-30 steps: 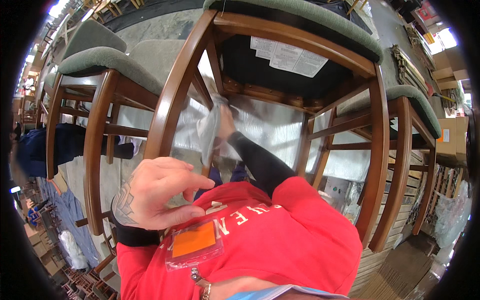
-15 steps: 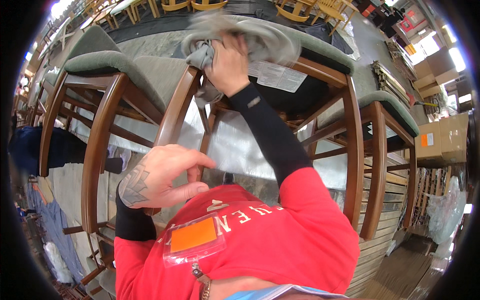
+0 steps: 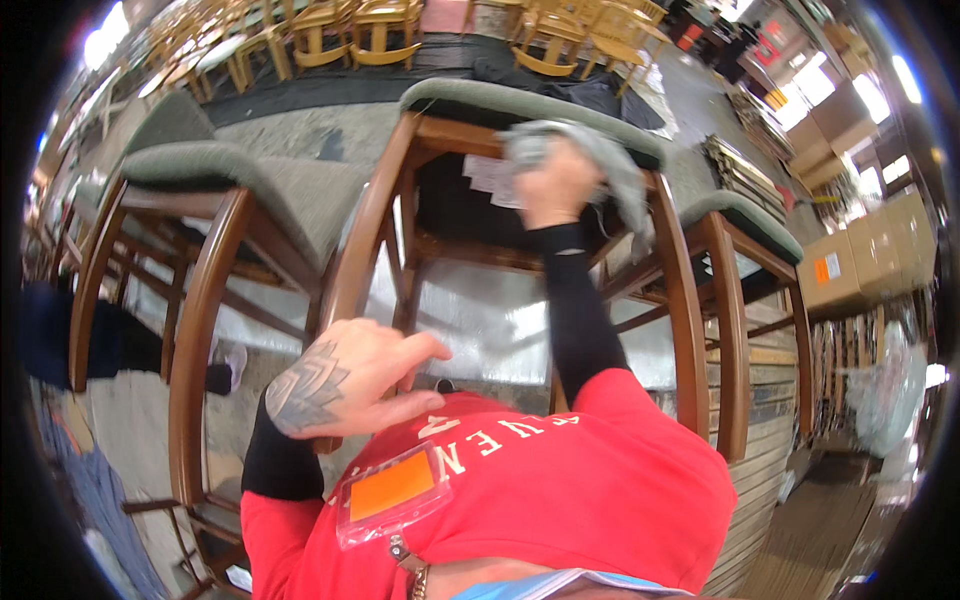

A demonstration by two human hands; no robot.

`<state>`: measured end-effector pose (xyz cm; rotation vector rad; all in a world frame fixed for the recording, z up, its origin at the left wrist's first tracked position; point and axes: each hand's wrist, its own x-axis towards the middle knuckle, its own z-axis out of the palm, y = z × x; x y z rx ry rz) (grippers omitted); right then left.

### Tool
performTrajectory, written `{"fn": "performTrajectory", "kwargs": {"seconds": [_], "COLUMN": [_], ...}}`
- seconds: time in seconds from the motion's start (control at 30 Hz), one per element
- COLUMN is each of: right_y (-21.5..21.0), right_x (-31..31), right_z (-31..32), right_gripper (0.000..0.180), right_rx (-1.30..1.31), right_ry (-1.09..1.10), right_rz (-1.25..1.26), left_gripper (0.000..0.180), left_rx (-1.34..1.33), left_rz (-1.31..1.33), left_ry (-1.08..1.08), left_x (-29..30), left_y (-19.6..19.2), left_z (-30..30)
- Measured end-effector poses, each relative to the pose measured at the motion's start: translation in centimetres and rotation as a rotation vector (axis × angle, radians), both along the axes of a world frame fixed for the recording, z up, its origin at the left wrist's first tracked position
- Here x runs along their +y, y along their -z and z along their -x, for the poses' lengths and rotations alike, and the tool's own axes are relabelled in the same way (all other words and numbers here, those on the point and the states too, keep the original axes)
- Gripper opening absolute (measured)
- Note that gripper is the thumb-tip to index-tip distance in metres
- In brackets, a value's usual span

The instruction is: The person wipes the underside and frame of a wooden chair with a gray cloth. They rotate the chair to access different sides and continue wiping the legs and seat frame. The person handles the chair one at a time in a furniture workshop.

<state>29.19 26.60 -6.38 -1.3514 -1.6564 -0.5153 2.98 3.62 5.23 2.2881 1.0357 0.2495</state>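
My right hand [image 3: 556, 188] is closed on a grey cloth [image 3: 622, 172], which is pressed against the upper wooden rail of a brown chair, just below its grey-green padded seat [image 3: 530, 100]. Part of the cloth hangs down beside the chair's right leg [image 3: 688, 340]. Motion blurs the hand and cloth slightly. Low in front of my red shirt, next to the chair's left leg [image 3: 352, 260], is my left hand [image 3: 350, 378]. It holds nothing visible, with thumb and forefinger apart; the other fingers are partly hidden.
Similar padded chairs stand close on the left [image 3: 205, 165] and right [image 3: 738, 215]. Farther back are light wooden chairs [image 3: 385, 30] on dark sheeting. Cardboard boxes [image 3: 870, 250] and a clear plastic bag [image 3: 888, 395] lie to the right. A person's dark-clothed leg [image 3: 110, 335] shows at the left.
My right hand has moved rightward along the chair with the cloth, from its left corner toward the right leg. My left hand stays low, near the left leg.
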Motion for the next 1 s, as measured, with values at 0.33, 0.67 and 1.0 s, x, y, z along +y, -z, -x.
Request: {"fn": "performTrajectory", "kwargs": {"seconds": [0.33,0.67,1.0], "right_y": [0.1,1.8,20.3], "right_x": [-0.6,0.6,3.6], "right_z": [3.7,-3.3,13.7], "right_gripper": [0.042,0.047,0.069], "right_rx": [0.061,0.132,0.735], "right_ry": [-0.444,0.407,-0.772], "right_rz": [0.149,0.121,0.475], "left_gripper": [0.047,0.043,0.049], "left_rx": [-0.087,-0.071,-0.200], "left_rz": [-0.018,-0.010,-0.076], "left_ry": [-0.030,0.005,0.075], "left_x": [-0.7,-0.4,0.8], "left_y": [-0.7,0.1,-0.7], "left_z": [0.1,0.3,-0.6]}}
